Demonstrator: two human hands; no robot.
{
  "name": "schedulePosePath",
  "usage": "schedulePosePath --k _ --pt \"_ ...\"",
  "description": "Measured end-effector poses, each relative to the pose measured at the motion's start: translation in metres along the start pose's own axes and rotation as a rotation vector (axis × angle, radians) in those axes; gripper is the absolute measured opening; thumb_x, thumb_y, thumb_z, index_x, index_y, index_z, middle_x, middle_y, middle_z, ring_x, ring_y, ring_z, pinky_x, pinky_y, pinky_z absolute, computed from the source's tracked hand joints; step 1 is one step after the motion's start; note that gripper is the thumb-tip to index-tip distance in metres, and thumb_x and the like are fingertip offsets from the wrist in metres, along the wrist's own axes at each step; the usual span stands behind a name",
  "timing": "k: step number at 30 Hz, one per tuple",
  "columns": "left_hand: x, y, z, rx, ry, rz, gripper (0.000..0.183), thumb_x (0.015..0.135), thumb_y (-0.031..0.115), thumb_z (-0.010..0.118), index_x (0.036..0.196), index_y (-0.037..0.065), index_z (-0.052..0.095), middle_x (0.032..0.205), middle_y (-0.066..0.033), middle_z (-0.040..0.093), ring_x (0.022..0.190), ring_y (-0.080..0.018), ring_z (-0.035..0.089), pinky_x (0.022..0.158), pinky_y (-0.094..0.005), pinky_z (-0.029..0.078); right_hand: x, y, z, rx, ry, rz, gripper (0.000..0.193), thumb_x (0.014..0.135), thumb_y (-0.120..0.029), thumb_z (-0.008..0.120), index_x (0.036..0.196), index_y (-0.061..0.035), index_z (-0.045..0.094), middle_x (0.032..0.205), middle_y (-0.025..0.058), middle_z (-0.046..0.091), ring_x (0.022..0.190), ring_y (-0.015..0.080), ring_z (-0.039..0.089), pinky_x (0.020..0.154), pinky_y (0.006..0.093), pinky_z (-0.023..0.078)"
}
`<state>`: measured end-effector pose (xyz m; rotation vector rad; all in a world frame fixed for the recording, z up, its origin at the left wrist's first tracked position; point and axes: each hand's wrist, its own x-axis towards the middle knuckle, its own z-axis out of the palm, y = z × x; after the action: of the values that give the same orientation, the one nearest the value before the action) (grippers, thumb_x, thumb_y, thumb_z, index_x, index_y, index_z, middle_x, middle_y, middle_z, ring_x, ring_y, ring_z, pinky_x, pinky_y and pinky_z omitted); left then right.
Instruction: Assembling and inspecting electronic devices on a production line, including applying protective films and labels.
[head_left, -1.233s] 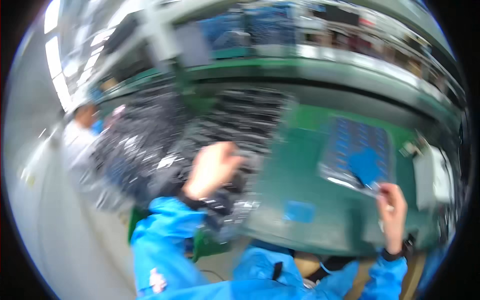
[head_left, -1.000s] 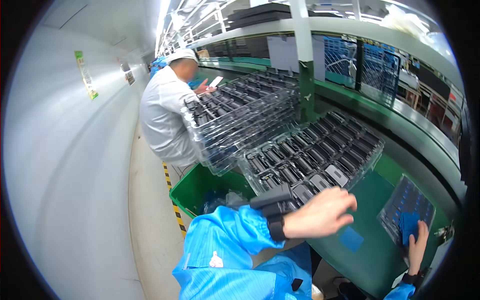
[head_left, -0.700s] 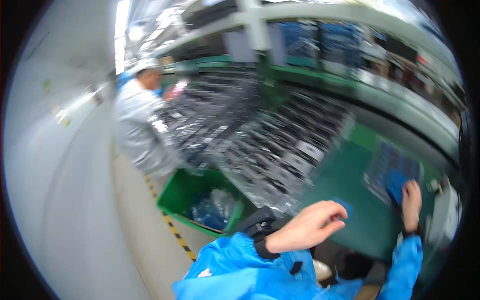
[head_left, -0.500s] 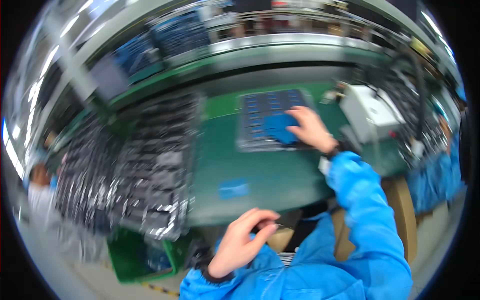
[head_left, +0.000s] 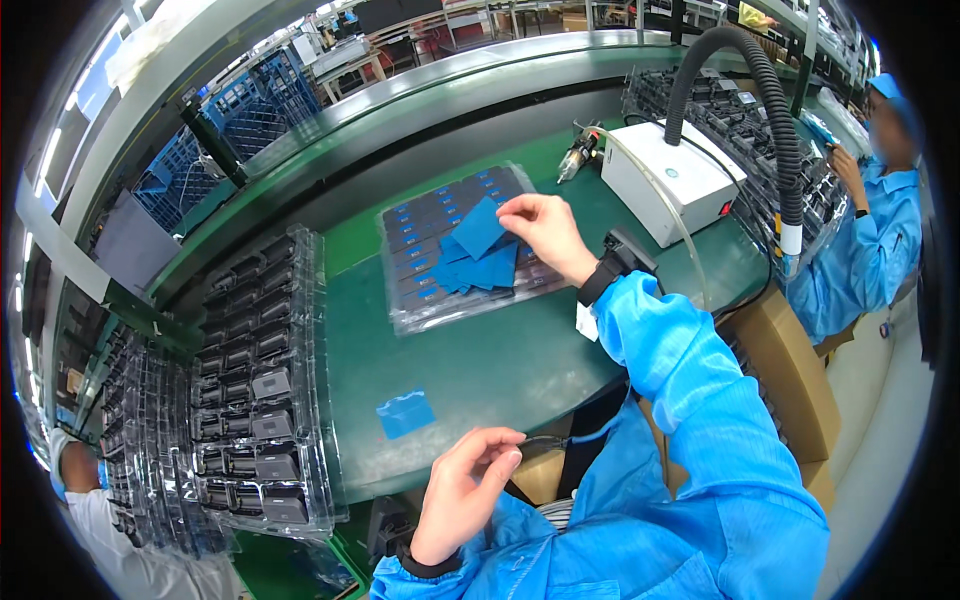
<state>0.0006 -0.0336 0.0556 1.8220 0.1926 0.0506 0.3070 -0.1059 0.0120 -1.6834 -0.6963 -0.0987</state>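
Note:
My right hand (head_left: 548,236) is over the tray, thumb and fingers pinched on the corner of a thin blue square sheet (head_left: 480,229). More blue sheets (head_left: 478,272) lie in a loose, overlapping pile just below it. They rest on a clear plastic tray (head_left: 410,322) of dark flat pieces with small blue marks. Near the table's front edge, my left hand (head_left: 462,497) hangs with fingers curled and the thumb apart from them, nothing seen between. One separate blue sheet (head_left: 406,413) lies flat on the green table to its upper left.
Stacked clear trays of black parts (head_left: 265,400) stand at the left. To the right are a white box machine (head_left: 675,180) with a black corrugated hose (head_left: 725,45) and a cardboard box (head_left: 790,380). A co-worker in blue (head_left: 870,230) sits at the far right.
My right hand has lifted one blue sheet by its corner above the pile. The view has shifted, while my left hand keeps nearly the same pose.

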Motion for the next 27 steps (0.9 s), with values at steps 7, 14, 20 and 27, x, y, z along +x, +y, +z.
schedulePosePath --k 7,14,20,27 --pt "0.003 -0.021 -0.014 -0.623 0.118 -0.024 0.042 0.096 0.036 0.036 0.109 -0.001 0.051 0.087 -0.0092 0.058 0.075 -0.0167 0.054 0.069 -0.0282 0.044 -0.066 -0.091 -0.013 0.169 -0.110 -0.378 0.015 0.069 0.009 0.059 0.081 0.0008 0.061 0.085 0.0074 0.063 0.086 0.0195 0.061 0.079 0.0302 0.049" --pt "0.019 -0.020 -0.005 -0.864 0.102 -0.150 0.026 0.094 0.023 0.047 0.104 0.000 0.054 0.090 -0.0043 0.061 0.075 -0.0143 0.056 0.068 -0.0248 0.045 -0.164 -0.094 -0.013 -0.200 -0.310 -0.816 0.016 0.066 0.004 0.063 0.076 -0.0084 0.067 0.090 0.0054 0.065 0.092 0.0232 0.061 0.085 0.0387 0.049" --pt "0.017 -0.016 -0.020 0.117 0.019 -0.097 0.012 0.084 0.010 0.059 0.086 -0.001 0.059 0.077 -0.0104 0.061 0.067 -0.0143 0.055 0.059 -0.0258 0.043 -0.172 -0.117 -0.025 0.060 -0.433 -0.156 0.038 0.068 -0.002 0.064 0.106 -0.0045 0.059 0.112 0.0171 0.054 0.105 0.0275 0.053 0.087 0.0372 0.045" --pt "0.021 -0.013 -0.017 -0.033 -0.035 0.131 0.012 0.081 0.009 0.061 0.082 -0.003 0.060 0.070 -0.0052 0.057 0.066 -0.0131 0.053 0.058 -0.0269 0.042 -0.179 -0.115 -0.016 0.217 -0.595 0.174 0.034 0.072 0.001 0.067 0.105 -0.0005 0.058 0.091 0.0108 0.064 0.084 0.0193 0.064 0.074 0.0291 0.050"
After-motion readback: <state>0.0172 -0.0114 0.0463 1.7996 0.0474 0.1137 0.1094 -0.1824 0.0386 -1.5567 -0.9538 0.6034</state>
